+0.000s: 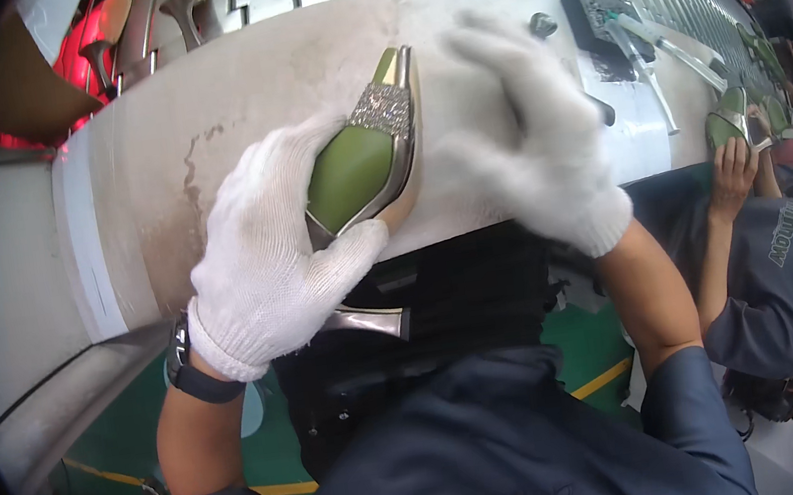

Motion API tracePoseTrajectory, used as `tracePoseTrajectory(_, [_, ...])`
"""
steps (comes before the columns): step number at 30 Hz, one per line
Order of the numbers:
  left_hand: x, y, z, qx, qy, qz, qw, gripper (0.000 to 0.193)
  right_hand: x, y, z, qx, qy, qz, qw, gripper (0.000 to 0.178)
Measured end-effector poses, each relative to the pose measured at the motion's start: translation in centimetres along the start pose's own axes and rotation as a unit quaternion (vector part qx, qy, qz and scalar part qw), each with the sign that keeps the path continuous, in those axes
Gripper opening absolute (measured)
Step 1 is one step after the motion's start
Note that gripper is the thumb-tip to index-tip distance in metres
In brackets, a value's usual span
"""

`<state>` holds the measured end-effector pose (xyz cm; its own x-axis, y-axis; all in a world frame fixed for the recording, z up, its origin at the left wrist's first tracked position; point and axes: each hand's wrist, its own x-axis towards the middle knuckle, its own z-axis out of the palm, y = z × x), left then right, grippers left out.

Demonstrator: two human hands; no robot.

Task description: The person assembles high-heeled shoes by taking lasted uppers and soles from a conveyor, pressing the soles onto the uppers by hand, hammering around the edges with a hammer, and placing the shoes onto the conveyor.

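One green pointed shoe (358, 167) with a glittery band lies sole-edge up on the white worktop (200, 123), its metallic heel hanging over the near edge. It looks light and stiff, with a smooth, scuff-prone upper; the firm sides seem safest to grip. The left hand (264, 265) curls around it; the right hand (526, 125) rests spread and flat beside it.

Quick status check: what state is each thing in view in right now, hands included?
Left hand: gloved, gripping the green shoe at its back part.
Right hand: gloved, fingers spread, resting on the white work surface beside the shoe.
Green shoe: toe pointing away, sparkly band across it, metallic heel hanging below the edge.
White work surface: stained, scuffed.
Co-worker's hand: holding another green shoe.
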<state>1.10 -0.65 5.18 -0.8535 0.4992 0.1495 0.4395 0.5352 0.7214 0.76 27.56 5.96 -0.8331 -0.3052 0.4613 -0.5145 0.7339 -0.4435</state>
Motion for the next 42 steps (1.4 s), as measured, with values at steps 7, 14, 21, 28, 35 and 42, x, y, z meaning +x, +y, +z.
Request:
tracePoseTrajectory(7, [1.8, 1.9, 0.5, 0.039, -0.012, -0.002, 0.999, 0.102, -2.4, 5.6, -3.8, -0.111, -0.028, 0.069, 0.991, 0.047])
tracePoseTrajectory(14, [2.6, 1.4, 1.1, 0.031, 0.005, 0.034, 0.999, 0.1, -1.2, 1.9, -3.3, 0.064, -0.073, 0.128, 0.987, 0.032])
tracePoseTrajectory(21, [2.4, 1.7, 0.7, 0.018, -0.02, 0.008, 1.0, 0.107, 2.1, 0.2, -4.1, 0.42, -0.034, 0.169, 0.891, 0.04])
tracePoseTrajectory(28, [2.9, 1.5, -0.2, 0.029, -0.074, 0.008, 0.997, 0.114, 5.2, 1.5, -0.9, 0.439, -0.082, 0.168, 0.879, 0.025])
tracePoseTrajectory(35, [2.7, 0.1, -0.6, 0.058, -0.073, 0.043, 0.995, 0.119, 5.6, -1.6, -4.0, 0.338, -0.322, 0.28, 0.839, 0.032])
tracePoseTrajectory(42, [2.3, -0.1, -1.2, 0.053, -0.083, 0.04, 0.994, 0.115, 6.0, -2.6, -3.7, 0.363, -0.249, 0.362, 0.822, 0.035])
